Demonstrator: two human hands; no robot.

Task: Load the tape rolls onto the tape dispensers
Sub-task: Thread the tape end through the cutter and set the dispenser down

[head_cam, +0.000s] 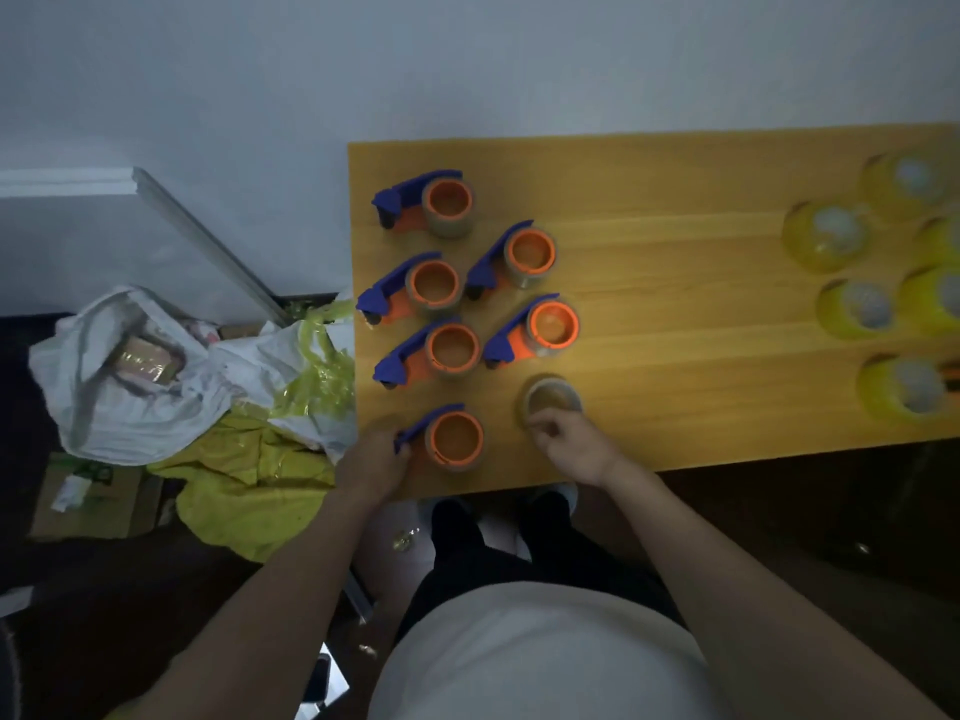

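Note:
Several blue-and-orange tape dispensers stand on the left part of the wooden table (675, 304), most with a brownish roll on the orange hub. The nearest dispenser (447, 439) sits by the front edge; my left hand (374, 462) grips its blue end. A loose clear-brown tape roll (551, 397) lies flat to its right, and the fingers of my right hand (571, 444) touch the roll's near rim. Whether they grip it is unclear. Several yellow tape rolls (826, 233) lie at the table's right end.
Left of the table, on the floor, lie a white plastic bag (135, 376), crumpled yellow wrapping (249, 485) and a cardboard box (88, 501). A white wall runs behind the table. My legs and shoes show below the front edge.

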